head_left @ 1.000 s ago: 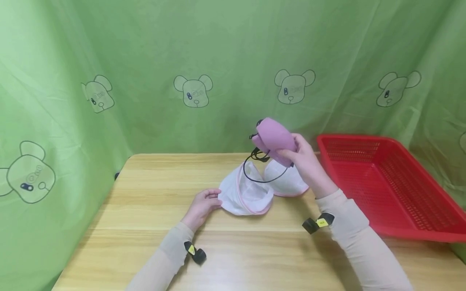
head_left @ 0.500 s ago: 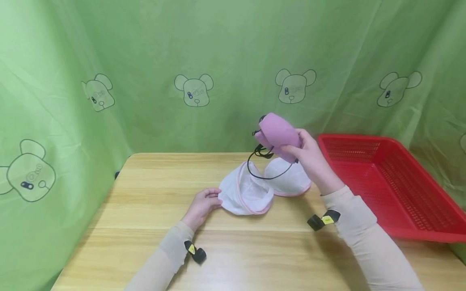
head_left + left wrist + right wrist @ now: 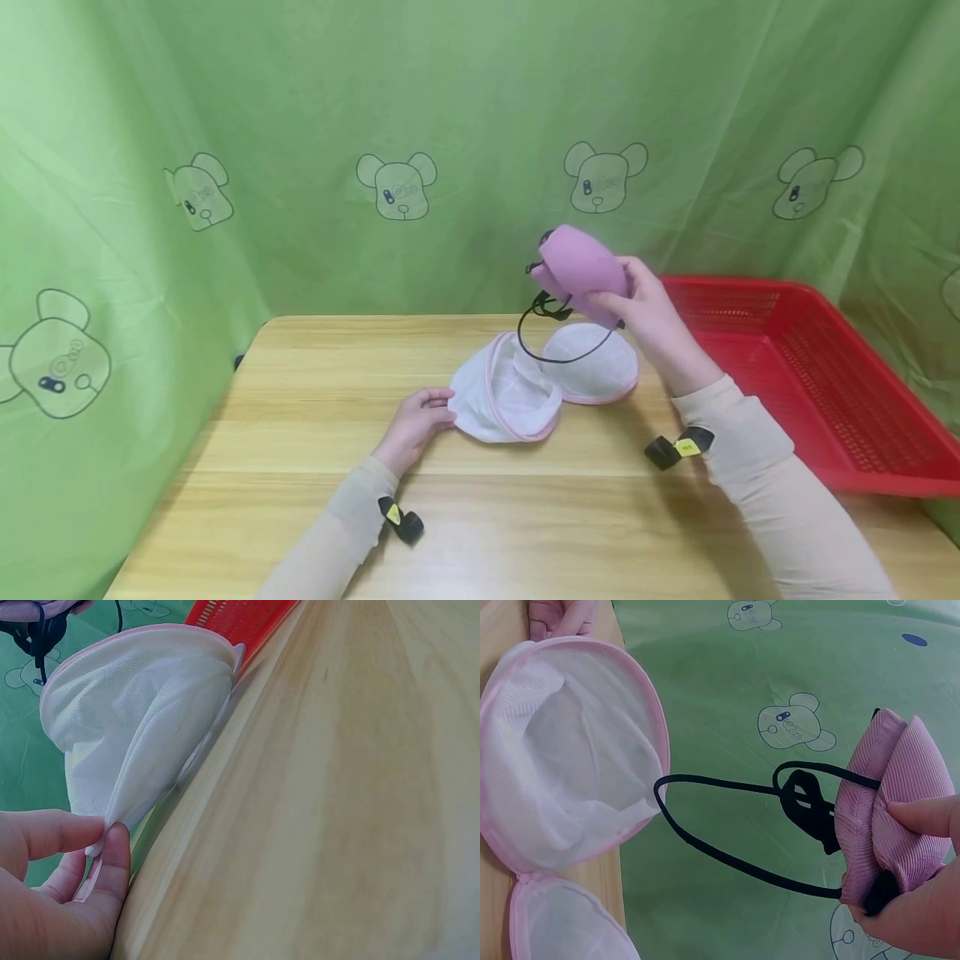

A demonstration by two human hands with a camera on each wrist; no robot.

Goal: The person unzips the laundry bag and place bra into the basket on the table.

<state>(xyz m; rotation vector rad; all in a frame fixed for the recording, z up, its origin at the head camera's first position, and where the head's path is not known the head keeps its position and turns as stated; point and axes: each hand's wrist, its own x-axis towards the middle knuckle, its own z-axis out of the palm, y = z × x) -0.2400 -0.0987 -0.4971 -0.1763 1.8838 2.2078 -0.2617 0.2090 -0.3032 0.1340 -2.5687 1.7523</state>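
Note:
My right hand (image 3: 651,304) grips a folded pink ribbed bra (image 3: 583,271) in the air above the far part of the table. Its thin black strap (image 3: 735,862) hangs down in a loop. Below stands a white mesh laundry bag (image 3: 483,398) with pink trim, its round mouth facing right. A second round mesh half (image 3: 600,367), joined to it at the rim, lies beside it. At the bag's left end, my left hand (image 3: 411,425) pinches the gathered mesh between thumb and fingers, as the left wrist view shows.
A red perforated plastic basket (image 3: 806,479) stands at the right of the wooden table (image 3: 322,350). Green curtains (image 3: 480,83) printed with bear heads hang behind and at both sides. Each wrist wears a small black camera on a strap.
My right hand has moved up and to the right with the bra, showing more of the flat mesh half below. My left hand and the bag have stayed in place.

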